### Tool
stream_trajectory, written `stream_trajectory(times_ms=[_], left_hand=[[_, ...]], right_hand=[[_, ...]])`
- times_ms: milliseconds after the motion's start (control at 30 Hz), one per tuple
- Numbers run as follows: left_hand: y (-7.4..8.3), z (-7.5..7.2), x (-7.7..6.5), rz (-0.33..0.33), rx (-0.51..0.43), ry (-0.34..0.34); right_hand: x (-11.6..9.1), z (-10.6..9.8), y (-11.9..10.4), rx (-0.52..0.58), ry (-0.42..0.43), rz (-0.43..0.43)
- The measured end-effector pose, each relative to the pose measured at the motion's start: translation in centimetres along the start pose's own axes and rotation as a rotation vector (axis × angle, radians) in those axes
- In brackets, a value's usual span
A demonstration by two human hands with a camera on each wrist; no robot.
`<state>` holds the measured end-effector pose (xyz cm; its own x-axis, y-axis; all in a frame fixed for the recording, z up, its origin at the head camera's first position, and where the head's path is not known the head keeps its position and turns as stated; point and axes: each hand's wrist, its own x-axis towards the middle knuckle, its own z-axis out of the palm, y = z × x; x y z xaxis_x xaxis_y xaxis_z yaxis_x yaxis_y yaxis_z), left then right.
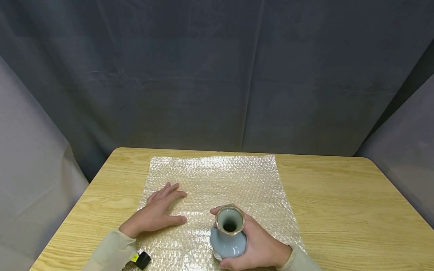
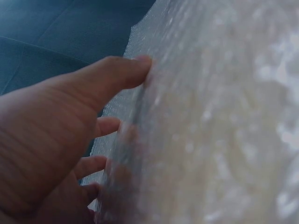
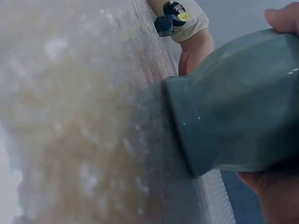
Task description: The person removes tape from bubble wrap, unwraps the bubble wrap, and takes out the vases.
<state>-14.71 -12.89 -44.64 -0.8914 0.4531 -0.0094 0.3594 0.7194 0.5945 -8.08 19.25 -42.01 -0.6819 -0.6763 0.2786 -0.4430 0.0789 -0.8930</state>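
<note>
A pale blue-green ceramic vase (image 1: 228,244) with a wavy brownish rim stands upright over a sheet of bubble wrap (image 1: 217,180). My right hand (image 1: 262,244) grips it round the body, thumb on the near side and fingers on the far side. Seen from the right wrist, the foot of the vase (image 3: 243,102) is right at the wrap's surface. To the left, my left hand (image 1: 157,212) lies with fingers spread on the wrap and holds nothing. Its thumb and fingertips touch the sheet in the left wrist view.
The bubble wrap lies flat on a light wood table (image 1: 342,203), reaching nearly to its back edge. A dark grey curtain (image 1: 217,75) hangs behind the table, with pale cloth panels (image 1: 30,169) at both sides. A small black camera (image 1: 144,259) sits at the left wrist.
</note>
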Motion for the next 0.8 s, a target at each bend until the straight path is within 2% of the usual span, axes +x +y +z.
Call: stream_trajectory(times_ms=[167, 500, 800], left_hand=[[0.05, 0.01, 0.05, 0.003, 0.002, -0.002], [0.06, -0.05, 0.00, 0.001, -0.006, -0.001], [0.03, -0.04, -0.06, 0.005, -0.005, 0.002]], right_hand=[[-0.08, -0.03, 0.22, -0.038, 0.010, -0.021], [-0.05, -0.08, 0.37, 0.026, -0.011, -0.027], [0.00, -0.03, 0.36, 0.036, -0.006, -0.007]])
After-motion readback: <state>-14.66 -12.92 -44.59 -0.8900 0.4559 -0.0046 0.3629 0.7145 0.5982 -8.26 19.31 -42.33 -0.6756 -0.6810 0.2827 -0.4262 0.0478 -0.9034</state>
